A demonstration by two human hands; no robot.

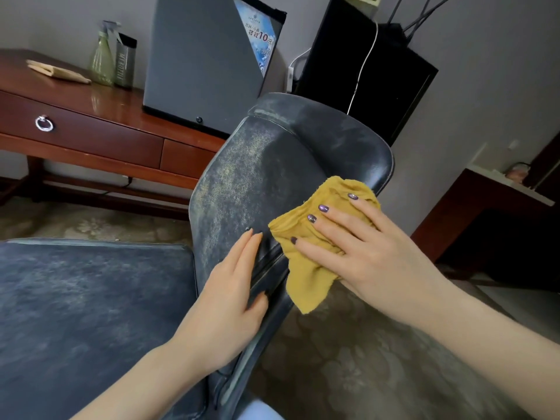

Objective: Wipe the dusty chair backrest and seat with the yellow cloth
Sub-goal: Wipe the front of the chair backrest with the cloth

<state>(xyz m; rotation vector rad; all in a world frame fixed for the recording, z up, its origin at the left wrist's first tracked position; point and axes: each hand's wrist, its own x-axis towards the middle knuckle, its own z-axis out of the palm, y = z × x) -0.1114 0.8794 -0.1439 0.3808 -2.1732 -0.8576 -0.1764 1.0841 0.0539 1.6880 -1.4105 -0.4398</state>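
Note:
The dark leather chair backrest (260, 171) rises in the middle of the view, coated with pale dust. Its dusty seat (91, 304) spreads out at the lower left. My right hand (372, 253) presses the crumpled yellow cloth (306, 268) flat against the backrest's right edge, fingers spread over it. My left hand (230, 301) grips the backrest's near side edge just left of the cloth, thumb wrapped around the rim. Part of the cloth hangs down below my right palm.
A reddish wooden desk (100, 131) stands behind the chair, carrying a green spray bottle (103, 56), a folded pale cloth (57, 72) and a grey box (206, 65). A black monitor (363, 74) stands at the back right. A dark side table (485, 207) is at right. Patterned carpet covers the floor.

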